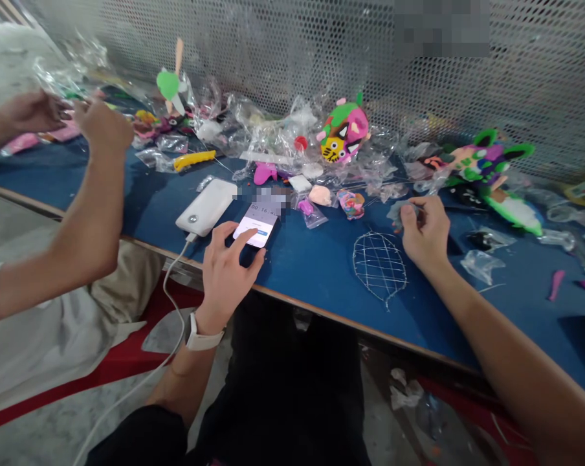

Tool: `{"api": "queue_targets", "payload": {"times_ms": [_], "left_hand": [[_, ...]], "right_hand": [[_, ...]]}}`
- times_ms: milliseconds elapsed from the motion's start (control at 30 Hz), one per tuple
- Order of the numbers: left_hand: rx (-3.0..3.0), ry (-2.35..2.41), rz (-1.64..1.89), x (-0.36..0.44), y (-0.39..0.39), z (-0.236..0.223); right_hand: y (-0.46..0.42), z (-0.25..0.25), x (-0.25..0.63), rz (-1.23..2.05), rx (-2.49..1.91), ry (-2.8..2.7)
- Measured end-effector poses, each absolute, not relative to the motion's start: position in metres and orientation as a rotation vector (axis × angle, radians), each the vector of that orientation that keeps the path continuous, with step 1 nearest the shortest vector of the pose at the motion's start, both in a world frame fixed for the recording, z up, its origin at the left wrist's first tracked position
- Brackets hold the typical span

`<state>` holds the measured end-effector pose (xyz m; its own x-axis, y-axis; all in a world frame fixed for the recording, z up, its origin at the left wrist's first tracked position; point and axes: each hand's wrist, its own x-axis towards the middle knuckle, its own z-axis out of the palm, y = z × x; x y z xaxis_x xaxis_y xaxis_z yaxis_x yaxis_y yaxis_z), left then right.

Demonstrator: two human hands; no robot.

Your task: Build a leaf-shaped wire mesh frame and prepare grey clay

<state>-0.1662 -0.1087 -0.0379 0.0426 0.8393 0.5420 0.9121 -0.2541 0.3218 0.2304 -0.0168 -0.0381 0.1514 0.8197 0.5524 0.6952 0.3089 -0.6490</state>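
My left hand [229, 265], with a white watch [202, 336] on its wrist, lies over a phone [256, 223] on the blue table. Its fingers are spread, and one fingertip touches the lit screen, which shows a timer and a pop-up box. My right hand [427, 233] is closed at the table on a grey lump of modelling clay [398, 212], pinched between thumb and fingers. Just left of that hand lies a leaf-shaped wire frame [380, 264] with crossing wires, flat on the table and apart from the hand.
A white power bank [206, 207] with a cable lies left of the phone. Behind are plastic wrappers [253, 120], a colourful clay mask [343, 133], another clay figure [486, 162] and a yellow tool [194, 160]. At left, a co-worker's hands [103, 126] work over the table.
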Motion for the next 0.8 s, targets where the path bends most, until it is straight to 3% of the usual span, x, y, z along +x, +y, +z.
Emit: {"api": "queue_targets", "payload": {"times_ms": [800], "left_hand": [[-2.185, -1.944, -0.868, -0.1644, -0.1090, -0.0359]], "right_hand": [[-0.0182, -0.0356, 0.2292, 0.106, -1.440, -1.607]]}}
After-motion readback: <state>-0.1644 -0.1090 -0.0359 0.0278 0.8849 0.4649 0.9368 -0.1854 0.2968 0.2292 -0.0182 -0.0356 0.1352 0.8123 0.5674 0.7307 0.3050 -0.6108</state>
